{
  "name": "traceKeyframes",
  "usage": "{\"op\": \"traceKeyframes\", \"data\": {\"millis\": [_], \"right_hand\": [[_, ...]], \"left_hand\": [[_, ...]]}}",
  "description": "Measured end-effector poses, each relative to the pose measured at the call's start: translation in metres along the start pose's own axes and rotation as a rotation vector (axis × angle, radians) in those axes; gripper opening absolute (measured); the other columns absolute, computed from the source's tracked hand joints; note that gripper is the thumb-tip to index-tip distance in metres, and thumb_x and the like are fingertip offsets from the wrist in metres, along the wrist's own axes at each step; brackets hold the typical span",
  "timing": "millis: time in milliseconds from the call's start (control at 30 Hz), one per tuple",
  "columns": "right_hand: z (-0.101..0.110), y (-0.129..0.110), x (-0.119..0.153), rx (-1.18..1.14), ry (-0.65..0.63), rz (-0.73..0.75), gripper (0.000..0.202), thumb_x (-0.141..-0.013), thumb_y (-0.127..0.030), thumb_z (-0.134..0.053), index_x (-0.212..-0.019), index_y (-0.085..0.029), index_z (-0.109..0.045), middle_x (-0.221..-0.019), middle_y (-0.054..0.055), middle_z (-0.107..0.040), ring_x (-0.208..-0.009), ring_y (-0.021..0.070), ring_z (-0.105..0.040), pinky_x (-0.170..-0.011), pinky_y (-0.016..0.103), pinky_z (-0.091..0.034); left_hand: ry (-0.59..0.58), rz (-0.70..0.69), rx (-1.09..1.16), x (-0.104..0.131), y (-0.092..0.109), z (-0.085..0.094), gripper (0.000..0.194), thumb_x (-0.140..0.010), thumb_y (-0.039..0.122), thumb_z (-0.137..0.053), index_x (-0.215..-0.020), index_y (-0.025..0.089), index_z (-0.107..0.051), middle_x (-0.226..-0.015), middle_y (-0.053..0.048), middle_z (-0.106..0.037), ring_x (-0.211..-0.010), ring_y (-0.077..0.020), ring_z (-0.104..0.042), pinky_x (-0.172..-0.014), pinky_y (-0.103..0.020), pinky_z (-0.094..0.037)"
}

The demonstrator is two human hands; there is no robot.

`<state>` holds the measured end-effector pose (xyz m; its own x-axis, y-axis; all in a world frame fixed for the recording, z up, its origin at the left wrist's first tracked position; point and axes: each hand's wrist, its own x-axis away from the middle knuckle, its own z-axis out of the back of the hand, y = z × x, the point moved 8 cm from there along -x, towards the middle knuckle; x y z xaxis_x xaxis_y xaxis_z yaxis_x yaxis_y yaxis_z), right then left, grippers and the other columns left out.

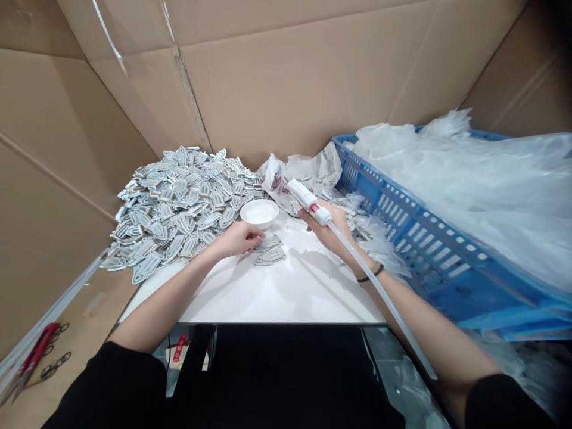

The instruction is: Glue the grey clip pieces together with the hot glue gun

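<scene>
My right hand (335, 231) is wrapped round a white glue gun (308, 199) with a red part on its body. A long translucent glue stick (379, 289) runs from its rear end back over my forearm. On the left, my left hand (243, 238) has its fingers curled together low over the table; what they pinch, if anything, is hidden. Beside those fingertips lie a few flat grey-and-white cut-out pieces (270, 255). Just behind my left hand sits a shallow white bowl (260, 213).
A large heap of similar pieces (179, 208) covers the white table's (286, 298) left side. A blue crate (429, 244) full of clear plastic bags (482, 185) stands at right. Crumpled plastic (326, 167) lies behind. Red-handled scissors (38, 348) rest at lower left. Cardboard walls (304, 77) surround everything.
</scene>
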<state>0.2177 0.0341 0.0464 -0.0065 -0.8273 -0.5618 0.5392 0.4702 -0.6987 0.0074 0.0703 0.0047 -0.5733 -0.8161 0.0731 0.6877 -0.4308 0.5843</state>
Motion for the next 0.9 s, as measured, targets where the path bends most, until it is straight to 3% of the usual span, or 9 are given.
{"op": "traceKeyframes", "data": {"millis": [100,233,433,667,900], "right_hand": [[0.001,-0.003,0.0,0.008,-0.007,0.004,0.028,-0.088,-0.047,-0.058,-0.079,-0.021,-0.057,-0.073,0.004,-0.064,-0.067,0.0216,-0.065,-0.061,0.029,-0.045],[0.0,-0.003,-0.001,0.036,-0.008,0.012,0.027,-0.089,-0.047,-0.057,-0.08,-0.021,-0.058,-0.072,0.003,-0.065,-0.071,0.0225,-0.067,-0.063,0.029,-0.046],[0.001,-0.005,-0.001,0.033,-0.005,0.036,0.029,-0.089,-0.047,-0.056,-0.075,-0.022,-0.052,-0.072,0.004,-0.063,-0.069,0.0215,-0.065,-0.063,0.029,-0.045],[0.002,-0.006,-0.001,0.011,-0.005,0.034,0.03,-0.089,-0.048,-0.056,-0.074,-0.022,-0.05,-0.066,0.002,-0.06,-0.067,0.0215,-0.064,-0.062,0.03,-0.044],[0.0,-0.003,-0.001,-0.02,-0.009,0.03,0.028,-0.089,-0.047,-0.057,-0.077,-0.022,-0.055,-0.071,0.003,-0.062,-0.067,0.0204,-0.064,-0.061,0.028,-0.044]], "left_hand": [[0.014,-0.003,0.041,0.0,0.002,-0.003,0.033,-0.082,0.028,-0.06,-0.111,0.016,-0.07,-0.059,0.003,-0.066,-0.048,-0.0137,-0.057,-0.057,-0.025,-0.044],[0.031,-0.003,0.011,-0.002,0.008,-0.006,0.024,-0.082,0.028,-0.062,-0.102,0.018,-0.068,-0.06,0.003,-0.066,-0.054,-0.0143,-0.059,-0.059,-0.025,-0.044],[0.15,-0.023,-0.184,-0.003,0.012,-0.005,0.017,-0.083,0.022,-0.061,-0.096,0.016,-0.071,-0.066,0.001,-0.065,-0.061,-0.0149,-0.057,-0.064,-0.027,-0.04],[0.189,-0.089,-0.279,-0.001,0.014,-0.008,0.028,-0.089,0.037,-0.061,-0.104,0.016,-0.071,-0.065,0.0,-0.058,-0.06,-0.0158,-0.052,-0.06,-0.029,-0.037],[0.172,-0.146,-0.342,-0.001,0.016,-0.014,0.031,-0.089,0.041,-0.062,-0.102,0.017,-0.074,-0.085,-0.006,-0.065,-0.075,-0.02,-0.059,-0.07,-0.031,-0.043]]}}
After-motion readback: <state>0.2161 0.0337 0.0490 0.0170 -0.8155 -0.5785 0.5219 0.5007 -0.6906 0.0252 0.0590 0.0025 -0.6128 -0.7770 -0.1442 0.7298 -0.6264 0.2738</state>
